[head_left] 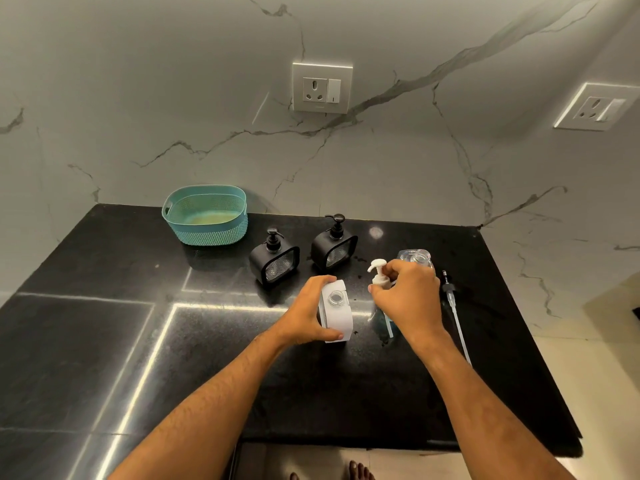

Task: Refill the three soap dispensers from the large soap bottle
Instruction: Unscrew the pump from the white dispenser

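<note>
A white soap dispenser (pixel 337 315) stands on the black counter (pixel 138 341) with its round neck uncovered. My left hand (pixel 308 311) grips its left side. My right hand (pixel 405 299) holds the white pump head (pixel 379 273) just to the right of the dispenser, its tube hanging down behind my fingers. Two black dispensers (pixel 275 259) (pixel 334 245) stand behind with their pumps on. The large clear soap bottle (pixel 417 258) stands uncapped behind my right hand. Its black pump (pixel 452 306) with a long tube lies flat at the right.
A teal plastic basket (pixel 206 214) sits at the back left against the marble wall. Two wall sockets (pixel 322 86) (pixel 594 105) are above the counter. The counter's right edge (pixel 540 341) runs close to the lying pump. Bare toes (pixel 360 471) show below the front edge.
</note>
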### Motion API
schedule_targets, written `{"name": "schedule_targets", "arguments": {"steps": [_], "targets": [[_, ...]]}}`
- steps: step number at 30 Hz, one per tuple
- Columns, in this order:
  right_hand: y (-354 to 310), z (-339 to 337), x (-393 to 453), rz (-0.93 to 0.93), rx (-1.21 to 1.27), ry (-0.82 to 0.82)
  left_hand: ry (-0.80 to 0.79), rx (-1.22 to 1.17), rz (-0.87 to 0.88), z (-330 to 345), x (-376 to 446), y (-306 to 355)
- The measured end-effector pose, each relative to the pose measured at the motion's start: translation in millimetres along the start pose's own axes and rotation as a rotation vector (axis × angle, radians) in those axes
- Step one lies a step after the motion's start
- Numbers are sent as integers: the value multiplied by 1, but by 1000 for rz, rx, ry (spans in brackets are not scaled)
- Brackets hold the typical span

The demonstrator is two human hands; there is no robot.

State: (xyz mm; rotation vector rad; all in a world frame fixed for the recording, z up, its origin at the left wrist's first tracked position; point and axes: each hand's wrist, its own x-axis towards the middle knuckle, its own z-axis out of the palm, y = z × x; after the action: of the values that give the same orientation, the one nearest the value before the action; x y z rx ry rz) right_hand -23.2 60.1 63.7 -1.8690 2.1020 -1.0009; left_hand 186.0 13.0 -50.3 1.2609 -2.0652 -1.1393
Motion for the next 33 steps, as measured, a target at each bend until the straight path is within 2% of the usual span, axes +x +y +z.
{"name": "schedule_targets", "arguments": {"steps": [14,33], "targets": [[49,40,-55,250,-231,-340,8,-14,19,0,-3,2],[66,54,-62,269,-269,-349,-6,-47,9,1,-2,0]]}}
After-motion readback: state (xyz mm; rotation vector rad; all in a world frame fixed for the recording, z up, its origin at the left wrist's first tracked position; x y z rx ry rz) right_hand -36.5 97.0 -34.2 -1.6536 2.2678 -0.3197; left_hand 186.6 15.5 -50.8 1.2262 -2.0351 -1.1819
